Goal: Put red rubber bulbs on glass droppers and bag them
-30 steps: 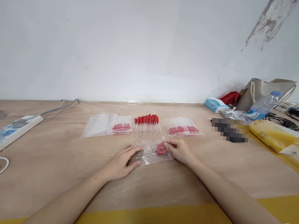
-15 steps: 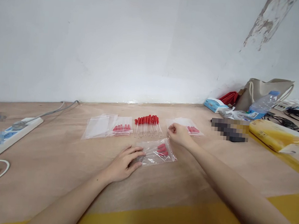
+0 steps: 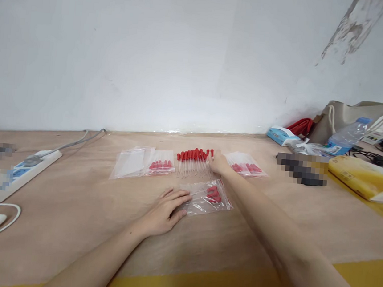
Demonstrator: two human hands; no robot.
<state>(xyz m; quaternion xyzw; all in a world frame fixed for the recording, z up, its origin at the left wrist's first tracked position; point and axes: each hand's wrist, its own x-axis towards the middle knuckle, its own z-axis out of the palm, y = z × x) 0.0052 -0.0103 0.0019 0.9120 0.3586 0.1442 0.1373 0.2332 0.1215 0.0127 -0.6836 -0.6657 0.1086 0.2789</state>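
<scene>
Several droppers with red bulbs and thin clear stems lie side by side in a row (image 3: 192, 159) mid-table. At the row's right end my right hand (image 3: 219, 163) is closed on a dropper (image 3: 211, 153), its red bulb showing at my fingertips. My left hand (image 3: 169, 208) lies open, fingers stretched, with its fingertips on the left edge of a clear zip bag (image 3: 203, 202). Bunched red bulbs show inside that bag. Behind my right wrist lie filled bags (image 3: 246, 162) with red bulbs in them.
Left of the row lie a filled bag (image 3: 161, 161) and flat clear bags (image 3: 132, 161). A power strip (image 3: 38, 170) with a cable is at the left. On the right are a yellow pack (image 3: 359, 176), a plastic bottle (image 3: 349, 135), a blue box (image 3: 282, 136) and a grey bag (image 3: 344, 116).
My right hand has moved left from beside the filled bags to the right end of the dropper row. My left hand stays on the clear bag. The view has shifted slightly.
</scene>
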